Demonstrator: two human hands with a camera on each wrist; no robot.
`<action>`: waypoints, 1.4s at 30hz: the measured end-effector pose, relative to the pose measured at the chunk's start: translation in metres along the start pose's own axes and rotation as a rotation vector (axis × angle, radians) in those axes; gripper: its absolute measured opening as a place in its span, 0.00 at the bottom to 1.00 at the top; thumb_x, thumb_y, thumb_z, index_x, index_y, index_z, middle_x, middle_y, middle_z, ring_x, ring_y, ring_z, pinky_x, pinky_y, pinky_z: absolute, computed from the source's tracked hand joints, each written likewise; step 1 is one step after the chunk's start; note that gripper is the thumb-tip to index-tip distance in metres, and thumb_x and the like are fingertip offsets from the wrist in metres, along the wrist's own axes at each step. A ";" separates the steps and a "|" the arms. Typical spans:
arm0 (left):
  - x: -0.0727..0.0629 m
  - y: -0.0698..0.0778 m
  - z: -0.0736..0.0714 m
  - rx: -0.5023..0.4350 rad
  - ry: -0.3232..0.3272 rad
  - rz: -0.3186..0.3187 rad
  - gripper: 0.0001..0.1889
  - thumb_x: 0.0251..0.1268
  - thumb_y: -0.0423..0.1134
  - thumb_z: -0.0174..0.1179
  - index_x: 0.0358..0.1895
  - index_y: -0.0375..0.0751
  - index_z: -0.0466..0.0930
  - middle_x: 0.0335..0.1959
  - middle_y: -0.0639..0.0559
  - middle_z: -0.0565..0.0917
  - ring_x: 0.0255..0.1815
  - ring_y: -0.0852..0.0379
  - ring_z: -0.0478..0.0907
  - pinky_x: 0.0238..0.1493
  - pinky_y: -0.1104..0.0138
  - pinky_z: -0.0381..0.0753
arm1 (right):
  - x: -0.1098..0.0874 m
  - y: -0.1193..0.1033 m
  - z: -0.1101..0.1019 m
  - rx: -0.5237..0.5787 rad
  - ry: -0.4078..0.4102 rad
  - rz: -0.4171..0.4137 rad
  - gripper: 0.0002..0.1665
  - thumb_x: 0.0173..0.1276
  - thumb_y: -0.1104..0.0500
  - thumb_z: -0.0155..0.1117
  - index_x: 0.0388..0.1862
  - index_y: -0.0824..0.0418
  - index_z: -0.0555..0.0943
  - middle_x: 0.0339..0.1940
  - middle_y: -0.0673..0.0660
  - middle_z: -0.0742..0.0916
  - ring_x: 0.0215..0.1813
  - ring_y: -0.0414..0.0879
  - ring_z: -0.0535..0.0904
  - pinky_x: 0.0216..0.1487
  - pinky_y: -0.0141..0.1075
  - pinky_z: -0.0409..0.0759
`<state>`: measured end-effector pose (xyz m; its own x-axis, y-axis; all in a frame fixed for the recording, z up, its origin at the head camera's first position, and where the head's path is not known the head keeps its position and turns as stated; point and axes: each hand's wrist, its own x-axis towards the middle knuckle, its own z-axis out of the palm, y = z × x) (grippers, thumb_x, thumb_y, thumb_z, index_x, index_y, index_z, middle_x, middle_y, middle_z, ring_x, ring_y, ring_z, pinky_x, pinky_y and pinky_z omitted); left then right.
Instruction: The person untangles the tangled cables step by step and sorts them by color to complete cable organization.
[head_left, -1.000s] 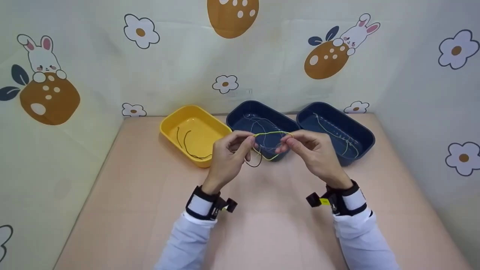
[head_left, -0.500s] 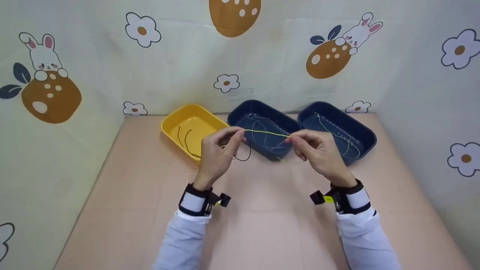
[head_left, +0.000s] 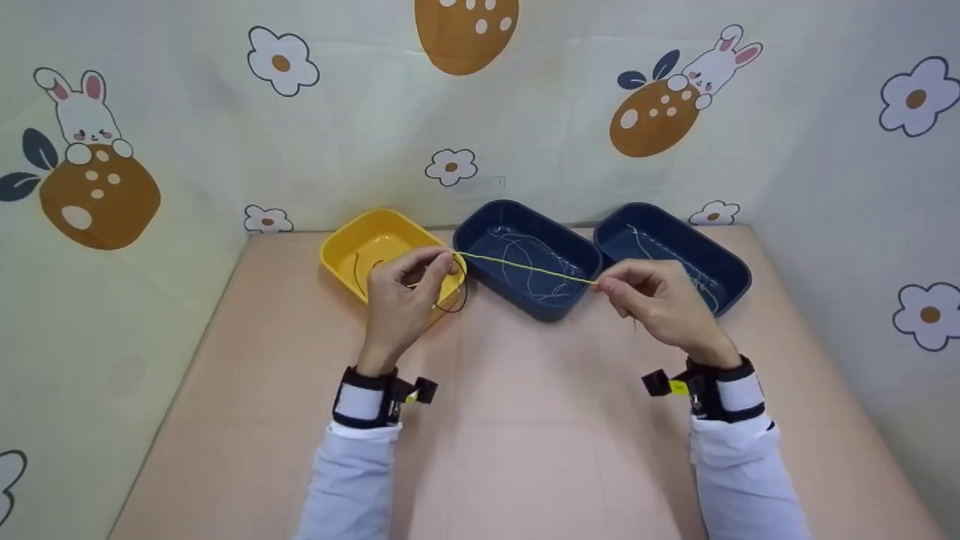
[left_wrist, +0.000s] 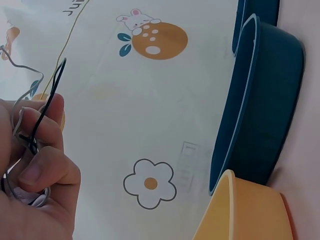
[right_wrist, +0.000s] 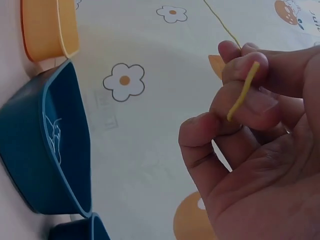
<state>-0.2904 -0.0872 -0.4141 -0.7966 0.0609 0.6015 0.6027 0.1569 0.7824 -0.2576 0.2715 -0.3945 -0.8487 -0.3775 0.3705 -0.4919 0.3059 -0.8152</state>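
A yellow string (head_left: 525, 267) stretches nearly straight between my two raised hands. At its left end, my left hand (head_left: 401, 307) pinches it between thumb and index finger, above the front of the yellow tub. The same hand also has a looped black string (left_wrist: 57, 77) and a grey-white string (left_wrist: 30, 69) tucked among its curled fingers, as the left wrist view shows. My right hand (head_left: 664, 304) pinches the other end with thumb and fingertips, in front of the right blue tub. A short yellow tail (right_wrist: 243, 92) sticks out over its fingers in the right wrist view.
Three tubs stand side by side at the table's back: a yellow tub (head_left: 341, 279) with dark string, a middle blue tub (head_left: 551, 306) with thin pale strings, and a right blue tub (head_left: 731, 281) with light green string. A patterned cloth (head_left: 360, 135) rises behind them.
My hands have moved apart, left hand leftward and right hand rightward. The yellow string, looped between them a second ago, is now drawn out nearly straight. The dark loop moved left with my left hand.
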 end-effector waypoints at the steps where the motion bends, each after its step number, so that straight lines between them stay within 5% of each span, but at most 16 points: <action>1: 0.000 -0.001 -0.001 0.017 -0.008 0.012 0.10 0.77 0.39 0.66 0.45 0.34 0.91 0.34 0.50 0.91 0.26 0.58 0.81 0.28 0.74 0.79 | -0.001 0.000 -0.002 -0.016 -0.001 0.004 0.11 0.81 0.64 0.62 0.46 0.54 0.91 0.23 0.54 0.80 0.24 0.47 0.74 0.22 0.33 0.71; 10: -0.001 -0.004 -0.013 0.158 -0.147 0.050 0.08 0.74 0.39 0.68 0.46 0.39 0.93 0.37 0.52 0.94 0.31 0.54 0.87 0.36 0.74 0.84 | -0.008 -0.002 -0.016 -0.275 0.090 0.046 0.11 0.76 0.62 0.69 0.36 0.47 0.90 0.22 0.47 0.82 0.23 0.42 0.77 0.24 0.29 0.72; 17: -0.002 -0.001 -0.018 0.244 -0.232 0.044 0.08 0.76 0.39 0.67 0.47 0.39 0.93 0.37 0.52 0.94 0.31 0.54 0.87 0.35 0.70 0.87 | -0.006 -0.001 -0.017 -0.414 0.116 -0.027 0.09 0.75 0.65 0.70 0.36 0.53 0.90 0.23 0.46 0.84 0.25 0.38 0.77 0.27 0.25 0.72; 24: -0.003 0.001 -0.021 0.221 -0.292 0.034 0.08 0.74 0.39 0.69 0.47 0.40 0.93 0.37 0.53 0.93 0.32 0.53 0.86 0.36 0.71 0.85 | -0.005 0.002 -0.020 -0.417 0.257 -0.098 0.07 0.77 0.69 0.66 0.40 0.61 0.89 0.27 0.51 0.89 0.29 0.40 0.81 0.35 0.21 0.77; 31: -0.004 0.002 -0.021 0.170 -0.324 0.001 0.06 0.73 0.40 0.70 0.46 0.47 0.94 0.36 0.56 0.92 0.31 0.53 0.82 0.35 0.74 0.81 | -0.007 0.004 -0.028 -0.392 0.471 -0.101 0.08 0.78 0.69 0.64 0.39 0.64 0.88 0.28 0.54 0.89 0.29 0.36 0.79 0.31 0.21 0.72; 38: -0.003 0.003 -0.019 0.161 -0.293 -0.009 0.08 0.74 0.42 0.69 0.47 0.46 0.93 0.38 0.57 0.92 0.32 0.52 0.84 0.36 0.71 0.85 | -0.013 0.010 -0.045 -0.329 0.608 0.013 0.06 0.77 0.69 0.65 0.42 0.67 0.89 0.31 0.61 0.89 0.33 0.38 0.83 0.33 0.22 0.73; 42: -0.002 0.003 -0.018 0.146 -0.265 0.001 0.08 0.75 0.42 0.68 0.47 0.44 0.93 0.37 0.56 0.93 0.32 0.54 0.86 0.37 0.71 0.86 | -0.018 0.009 -0.056 -0.302 0.724 0.125 0.07 0.78 0.64 0.67 0.45 0.66 0.90 0.32 0.54 0.91 0.35 0.38 0.84 0.37 0.24 0.76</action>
<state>-0.2865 -0.1042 -0.4103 -0.7918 0.3132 0.5243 0.6059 0.2956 0.7386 -0.2574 0.3297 -0.3834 -0.7654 0.3061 0.5660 -0.3277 0.5716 -0.7523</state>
